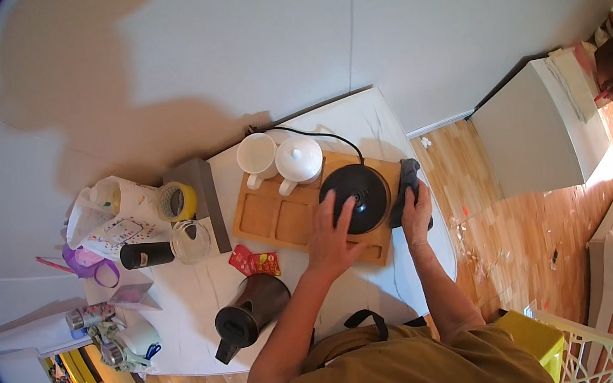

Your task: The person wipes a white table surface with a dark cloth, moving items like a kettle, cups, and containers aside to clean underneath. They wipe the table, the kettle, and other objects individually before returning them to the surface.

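Note:
My left hand [332, 241] rests with its fingers spread over the left side of a round black electric kettle base [364, 201]. The base sits on the right part of a wooden tray [259, 232] with recessed compartments. A dark grey cloth [408, 177] is bunched in my right hand [418, 213] along the tray's right end. At the tray's far left stand a white mug [257, 156] without a lid and a white lidded mug [300, 163]. A dark electric kettle [255, 310] stands on the table, left of my left forearm.
A black cord [328, 133] runs from the base towards the wall. Red packets [254, 261] lie left of the tray. A glass jar [191, 242], a black cylinder [145, 254], a yellow tape roll [178, 201] and a plastic bag [116, 218] crowd the table's left side [181, 303].

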The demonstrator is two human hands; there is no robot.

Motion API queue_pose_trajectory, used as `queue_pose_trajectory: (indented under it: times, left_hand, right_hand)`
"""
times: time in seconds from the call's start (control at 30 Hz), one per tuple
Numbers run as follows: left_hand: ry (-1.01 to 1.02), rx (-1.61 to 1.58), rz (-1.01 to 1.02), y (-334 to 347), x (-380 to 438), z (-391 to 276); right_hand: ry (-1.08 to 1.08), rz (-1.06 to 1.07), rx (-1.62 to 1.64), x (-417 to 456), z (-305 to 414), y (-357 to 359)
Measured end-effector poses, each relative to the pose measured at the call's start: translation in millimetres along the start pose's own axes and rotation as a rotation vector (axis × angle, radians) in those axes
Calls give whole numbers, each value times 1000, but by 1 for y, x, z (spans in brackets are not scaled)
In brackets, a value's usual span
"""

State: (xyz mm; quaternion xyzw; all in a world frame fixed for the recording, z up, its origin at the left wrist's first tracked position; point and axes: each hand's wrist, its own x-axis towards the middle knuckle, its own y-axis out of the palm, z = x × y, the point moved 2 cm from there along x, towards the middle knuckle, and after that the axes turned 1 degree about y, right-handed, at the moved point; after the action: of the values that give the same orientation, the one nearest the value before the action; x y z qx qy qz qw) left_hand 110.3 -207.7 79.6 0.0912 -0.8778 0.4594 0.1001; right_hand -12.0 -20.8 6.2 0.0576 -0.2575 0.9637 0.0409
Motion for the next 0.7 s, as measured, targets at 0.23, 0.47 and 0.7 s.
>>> queue_pose_trajectory:
  times: [0.23,0.47,0.7]
  left_hand:
    - [-207,103,156,3,-62,21]
    - [-147,198,-29,26,-55,35]
    - [-156,234,-156,40,-39,51]
  right_hand:
    - [-59,-60,-53,9,11,28]
    - [-173,-10,8,61,13,53]
    - [-454,218,-44,123,41,91]
